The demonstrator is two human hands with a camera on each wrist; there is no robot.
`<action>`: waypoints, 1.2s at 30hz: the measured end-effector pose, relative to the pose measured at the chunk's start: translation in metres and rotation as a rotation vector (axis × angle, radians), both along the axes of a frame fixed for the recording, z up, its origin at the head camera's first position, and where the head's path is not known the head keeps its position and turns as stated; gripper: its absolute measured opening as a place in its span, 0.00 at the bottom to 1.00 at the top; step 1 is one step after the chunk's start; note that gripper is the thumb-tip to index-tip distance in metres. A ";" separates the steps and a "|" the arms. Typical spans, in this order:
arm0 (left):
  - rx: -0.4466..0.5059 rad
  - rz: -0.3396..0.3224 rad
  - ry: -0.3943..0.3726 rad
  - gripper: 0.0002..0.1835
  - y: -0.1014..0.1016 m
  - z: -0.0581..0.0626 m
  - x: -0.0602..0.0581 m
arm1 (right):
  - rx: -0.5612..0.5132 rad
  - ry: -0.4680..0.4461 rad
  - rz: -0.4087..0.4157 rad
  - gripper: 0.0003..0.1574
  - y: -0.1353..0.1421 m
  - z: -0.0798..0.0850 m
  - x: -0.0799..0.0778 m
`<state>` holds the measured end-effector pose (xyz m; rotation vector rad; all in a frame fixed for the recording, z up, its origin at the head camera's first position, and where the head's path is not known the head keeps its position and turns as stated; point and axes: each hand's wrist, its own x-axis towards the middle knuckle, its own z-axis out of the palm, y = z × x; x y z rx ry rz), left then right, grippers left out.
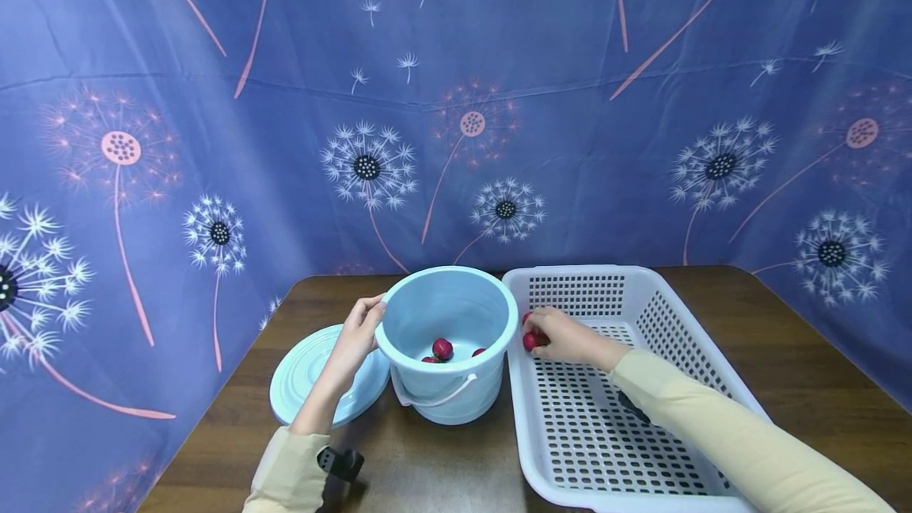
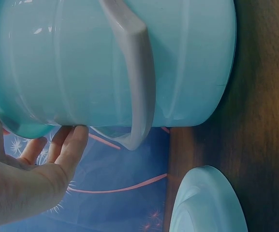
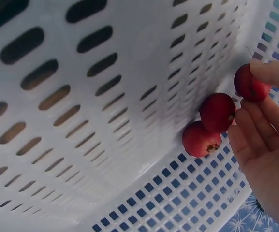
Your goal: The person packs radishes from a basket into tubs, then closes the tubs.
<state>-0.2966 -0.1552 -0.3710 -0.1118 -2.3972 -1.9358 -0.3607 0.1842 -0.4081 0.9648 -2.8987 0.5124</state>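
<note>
A light-blue bucket [image 1: 456, 410] stands upright in the middle, with a few small red apples [image 1: 442, 349] inside. My left hand [image 1: 359, 329] holds the bucket's rim at its left side; in the left wrist view its fingers [image 2: 71, 147] touch the outer wall. Inside the white basket [image 1: 523, 434], my right hand [image 1: 566, 336] is by the left wall. The right wrist view shows its thumb and fingers pinching one small red apple [image 3: 251, 83]. Two more apples, an upper one [image 3: 217, 112] and a lower one [image 3: 199, 139], lie touching each other beside the fingers.
A round light-blue lid [image 1: 302, 370] lies on the brown wooden table [image 1: 420, 465], left of the bucket. The bucket's white handle [image 2: 141, 82] hangs down on the near side. Behind the table hangs a blue dandelion-print cloth [image 1: 570, 141]. The basket stands close against the bucket's right side.
</note>
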 end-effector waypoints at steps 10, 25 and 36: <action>0.003 0.004 -0.001 0.24 0.000 -0.002 0.001 | -0.065 0.009 0.046 0.15 0.004 0.005 -0.001; 0.019 -0.001 0.008 0.24 0.000 0.002 0.001 | -0.121 0.013 -0.015 0.16 0.009 0.043 -0.008; -0.003 0.006 -0.007 0.23 -0.001 0.001 -0.002 | -0.181 0.045 -0.042 0.17 0.015 0.074 -0.004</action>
